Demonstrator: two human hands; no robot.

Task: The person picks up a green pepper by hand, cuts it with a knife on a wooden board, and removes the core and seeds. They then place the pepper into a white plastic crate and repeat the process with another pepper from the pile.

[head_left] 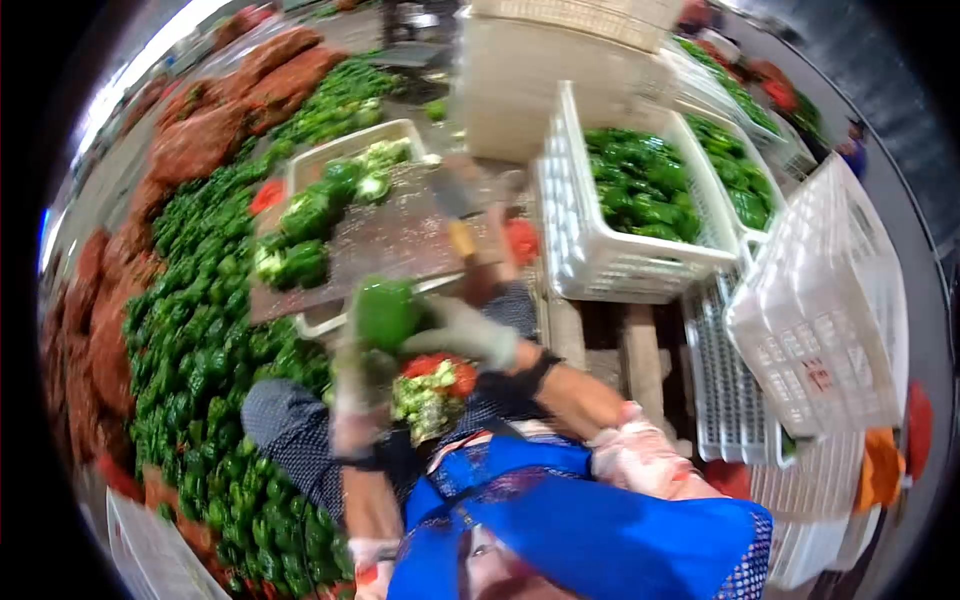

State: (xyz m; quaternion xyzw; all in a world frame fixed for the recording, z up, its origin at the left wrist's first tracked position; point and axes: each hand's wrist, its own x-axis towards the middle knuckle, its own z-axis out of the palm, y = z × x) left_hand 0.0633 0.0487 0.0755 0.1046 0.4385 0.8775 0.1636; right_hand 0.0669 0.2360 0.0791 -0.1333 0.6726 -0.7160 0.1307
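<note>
A green pepper (387,313) is held up near the front edge of the brown cutting board (390,235). My gloved left hand (362,375) is blurred by motion, its fingers round the pepper's lower left side. From the right, my gloved right hand (465,330) touches the same pepper, also blurred. A knife with a yellow handle (462,238) lies on the board's right part. Several peppers (310,212) with pale cut tops rest on the board's left side. Pale green scraps (430,400) lie below my hands, between the knees.
A large heap of green peppers (200,350) spreads along the left, beside red mesh sacks (200,140). White crates of peppers (640,260) stand at the right on wooden slats (643,350). An empty white crate (820,320) leans farther right. Someone in blue (853,150) is far back right.
</note>
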